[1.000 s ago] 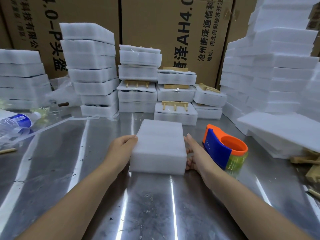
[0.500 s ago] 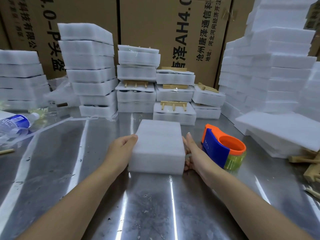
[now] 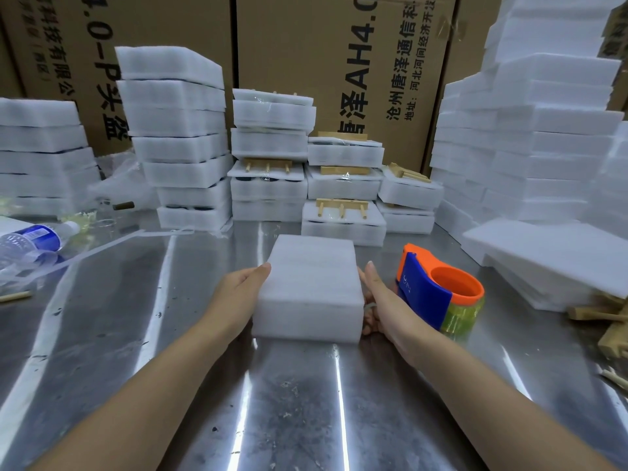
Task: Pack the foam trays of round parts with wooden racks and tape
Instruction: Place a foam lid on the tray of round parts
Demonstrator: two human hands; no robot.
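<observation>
A white foam tray block (image 3: 311,283) rests on the steel table (image 3: 136,334) in the middle. My left hand (image 3: 238,294) grips its left side and my right hand (image 3: 380,300) grips its right side. An orange and blue tape dispenser (image 3: 438,287) with yellowish tape stands just right of my right hand. Behind the block, finished foam packs (image 3: 343,226) carry wooden racks (image 3: 341,205) on top under clear tape. The round parts inside the held block are hidden.
Tall stacks of foam trays stand at the back left (image 3: 176,137) and right (image 3: 543,130), with flat foam sheets (image 3: 550,253) at the right. Loose wooden racks (image 3: 608,321) lie at the right edge. A water bottle (image 3: 30,237) lies at the left. Cardboard boxes (image 3: 339,45) form the back wall.
Both hands stay clamped on the foam block. The block has shifted very slightly to the left and away from me; otherwise nothing differs.
</observation>
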